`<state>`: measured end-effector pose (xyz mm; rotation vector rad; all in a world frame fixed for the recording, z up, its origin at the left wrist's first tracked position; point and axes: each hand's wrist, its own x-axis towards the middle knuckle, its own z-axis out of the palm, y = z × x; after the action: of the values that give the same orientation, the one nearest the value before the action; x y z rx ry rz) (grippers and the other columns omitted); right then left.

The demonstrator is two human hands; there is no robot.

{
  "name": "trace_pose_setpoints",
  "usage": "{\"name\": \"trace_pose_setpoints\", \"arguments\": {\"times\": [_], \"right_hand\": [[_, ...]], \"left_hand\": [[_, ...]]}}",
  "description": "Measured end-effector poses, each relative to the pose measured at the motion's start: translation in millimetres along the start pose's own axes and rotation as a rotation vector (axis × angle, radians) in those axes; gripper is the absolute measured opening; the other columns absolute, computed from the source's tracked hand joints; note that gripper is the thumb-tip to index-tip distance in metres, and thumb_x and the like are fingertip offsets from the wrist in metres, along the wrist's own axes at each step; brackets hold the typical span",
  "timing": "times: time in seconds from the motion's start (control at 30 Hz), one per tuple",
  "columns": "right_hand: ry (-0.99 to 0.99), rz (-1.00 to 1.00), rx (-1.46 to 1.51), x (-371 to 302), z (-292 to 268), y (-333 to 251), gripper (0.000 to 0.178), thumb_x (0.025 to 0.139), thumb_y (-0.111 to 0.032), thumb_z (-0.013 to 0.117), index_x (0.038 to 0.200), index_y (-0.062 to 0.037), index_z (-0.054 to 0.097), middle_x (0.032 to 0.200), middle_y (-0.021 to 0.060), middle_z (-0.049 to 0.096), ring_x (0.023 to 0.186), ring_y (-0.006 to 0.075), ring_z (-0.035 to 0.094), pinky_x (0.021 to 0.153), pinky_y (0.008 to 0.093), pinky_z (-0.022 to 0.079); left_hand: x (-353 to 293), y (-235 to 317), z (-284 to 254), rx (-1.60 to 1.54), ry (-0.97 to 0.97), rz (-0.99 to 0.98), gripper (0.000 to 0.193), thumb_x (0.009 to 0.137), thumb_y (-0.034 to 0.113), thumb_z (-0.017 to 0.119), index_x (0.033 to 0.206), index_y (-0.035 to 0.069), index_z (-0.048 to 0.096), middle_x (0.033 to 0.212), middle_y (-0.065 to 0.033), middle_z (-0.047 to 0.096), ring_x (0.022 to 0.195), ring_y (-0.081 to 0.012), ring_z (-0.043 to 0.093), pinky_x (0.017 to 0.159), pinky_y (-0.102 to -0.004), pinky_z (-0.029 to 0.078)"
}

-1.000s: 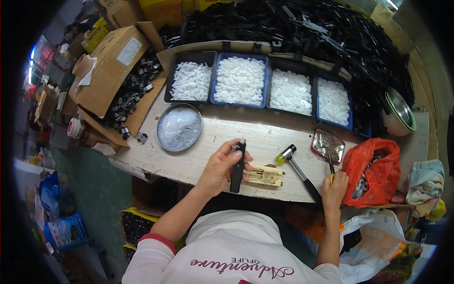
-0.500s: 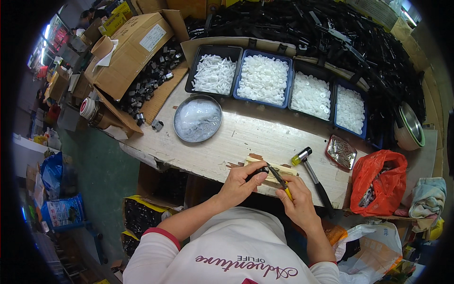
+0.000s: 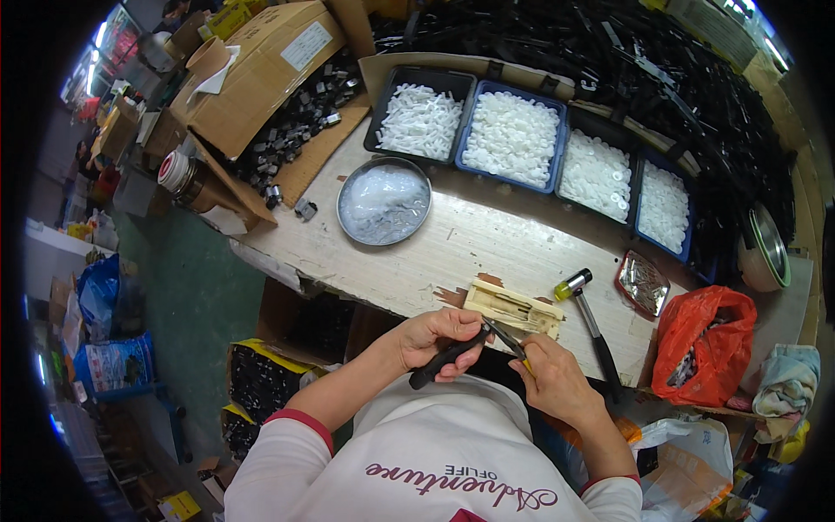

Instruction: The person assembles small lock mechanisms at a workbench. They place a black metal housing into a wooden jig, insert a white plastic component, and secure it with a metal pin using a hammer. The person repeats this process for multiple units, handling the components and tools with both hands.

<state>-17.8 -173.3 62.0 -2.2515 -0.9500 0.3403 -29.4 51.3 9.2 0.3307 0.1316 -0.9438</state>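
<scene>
My left hand (image 3: 433,339) is closed around a black handle-shaped part (image 3: 444,362), its thick end pointing down toward my shirt. Yellow-handled pliers (image 3: 507,337) are gripped in my right hand (image 3: 557,381). The grey jaws of the pliers reach the upper end of the black part, beside my left thumb; whether they pinch something there is too small to tell. Just beyond both hands lies a cream-coloured block fixture (image 3: 513,304) with dark slender pieces along it, at the table's near edge.
A hammer (image 3: 591,326) and a red-rimmed tray of metal pins (image 3: 644,285) lie right, near a red plastic bag (image 3: 703,344). A round metal pan (image 3: 384,202) sits left. Behind stand several bins of white plastic parts (image 3: 509,139), a carton (image 3: 270,74) and heaped black parts (image 3: 557,35).
Both hands have drawn back from the fixture toward my body. The black part is now turned and shows more of its length. The whole view has shifted slightly.
</scene>
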Motion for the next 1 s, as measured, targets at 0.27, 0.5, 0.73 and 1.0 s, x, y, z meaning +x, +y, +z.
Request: {"name": "trace_pose_setpoints", "arguments": {"times": [0.27,0.5,0.73,1.0], "right_hand": [[0.274,0.068,-0.002,11.5,7.6,0.3,0.020,0.079,-0.012,0.061,0.083,0.0046,0.052,0.084,0.0171,0.052,0.077,0.0336,0.051,0.068,0.0387,0.042],[0.656,0.540,-0.588,-65.6,-30.2,115.5,0.022,0.082,-0.015,0.058,0.077,0.0054,0.050,0.080,0.0196,0.048,0.075,0.0356,0.048,0.065,0.0441,0.037],[0.597,0.687,-0.758,-77.5,-22.7,139.0,0.025,0.081,-0.020,0.059,0.076,0.0038,0.052,0.086,0.0186,0.051,0.082,0.0353,0.049,0.068,0.0447,0.039],[0.731,0.369,-0.552,-8.5,-51.7,101.7,0.010,0.076,-0.008,0.061,0.081,0.0000,0.056,0.090,0.0147,0.054,0.088,0.0313,0.051,0.074,0.0411,0.039]], "left_hand": [[-68.0,-1.8,-8.3,0.662,0.623,0.098,0.032,0.085,0.026,0.058,0.106,0.003,0.053,0.063,-0.0112,0.056,0.047,-0.0185,0.054,0.042,-0.0286,0.045],[-143.5,0.4,-33.0,1.700,1.496,0.584,0.024,0.074,0.020,0.065,0.092,0.004,0.063,0.067,-0.0119,0.059,0.062,-0.0272,0.057,0.058,-0.0375,0.044],[-140.4,96.5,-65.8,1.798,1.781,0.900,0.020,0.073,0.015,0.065,0.088,0.001,0.063,0.080,-0.0167,0.056,0.073,-0.0334,0.057,0.065,-0.0397,0.045],[-118.0,133.8,-88.6,1.951,1.818,0.789,0.024,0.071,0.014,0.068,0.088,0.002,0.056,0.084,-0.0172,0.054,0.080,-0.0358,0.055,0.068,-0.0425,0.044]]}}
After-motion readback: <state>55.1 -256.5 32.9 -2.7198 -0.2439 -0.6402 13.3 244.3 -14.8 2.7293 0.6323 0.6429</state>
